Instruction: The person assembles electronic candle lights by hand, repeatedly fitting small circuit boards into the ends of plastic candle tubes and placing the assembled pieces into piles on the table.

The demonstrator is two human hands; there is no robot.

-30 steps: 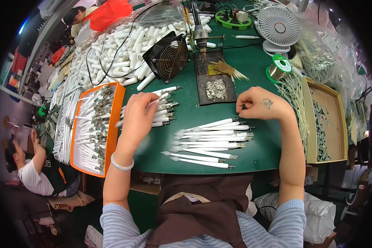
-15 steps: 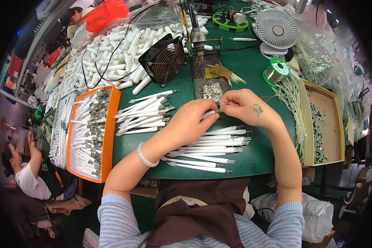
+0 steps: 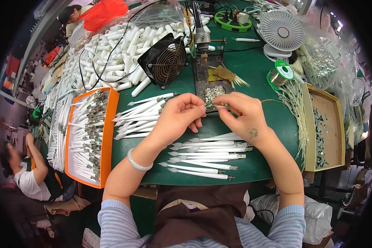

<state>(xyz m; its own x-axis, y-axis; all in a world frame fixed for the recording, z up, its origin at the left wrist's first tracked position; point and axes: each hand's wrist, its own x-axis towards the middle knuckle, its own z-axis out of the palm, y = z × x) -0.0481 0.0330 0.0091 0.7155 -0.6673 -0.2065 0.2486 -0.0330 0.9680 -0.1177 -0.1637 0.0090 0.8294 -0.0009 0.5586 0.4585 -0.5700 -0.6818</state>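
Close together above the table's middle, my left hand (image 3: 182, 112) and my right hand (image 3: 242, 115) work with pinched fingertips. Between the left thumb and forefinger is a small green part (image 3: 208, 102). The right fingers are closed too, but what they hold is too small and covered to name. Just beyond the fingertips lies a heap of small silvery metal pieces (image 3: 215, 91). Slim white candle-shaped sticks (image 3: 206, 158) with teardrop tips and metal-and-green ends lie in a row below my hands. More such sticks (image 3: 138, 118) lie left of my left hand.
An orange-edged box (image 3: 108, 149) full of sticks stands at left, a tan box (image 3: 335, 124) with small green boards at right. Behind are a black fan (image 3: 165, 61), an upright soldering tool (image 3: 202, 39), a solder spool (image 3: 280, 73), a white fan (image 3: 282, 31) and piled white tubes (image 3: 111, 53).
The white stick held half a second ago is no longer in my fingers. My left hand has turned and now pinches a small green part. My right hand has moved slightly down and left.
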